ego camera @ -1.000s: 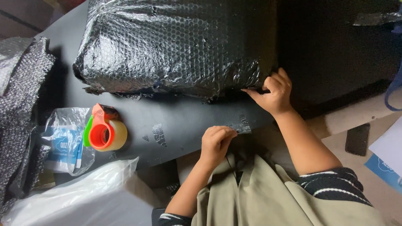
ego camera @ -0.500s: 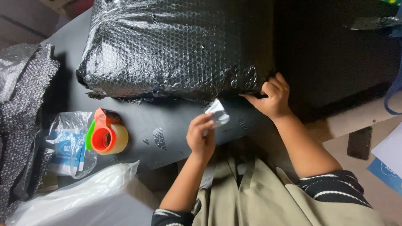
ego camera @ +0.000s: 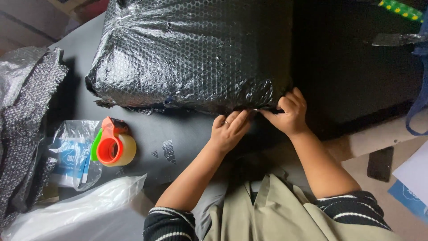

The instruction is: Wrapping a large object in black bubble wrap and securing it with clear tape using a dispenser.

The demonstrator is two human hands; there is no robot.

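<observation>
A large parcel wrapped in black bubble wrap lies on a dark table. My right hand pinches the wrap at the parcel's near right corner. My left hand is beside it, fingers pressed flat against the near edge of the wrap, where a strip of clear tape shows between the two hands. A ring is on one left finger.
A tape dispenser in red and green with a clear roll sits on the table to the left. Near it lie a small clear bag with a blue print, a white plastic bag and loose bubble wrap. Papers lie on the floor at right.
My left hand lifted a piece of clear tape off the table edge and carried it up to the parcel's near edge, where it now presses. My right hand stayed on the corner.
</observation>
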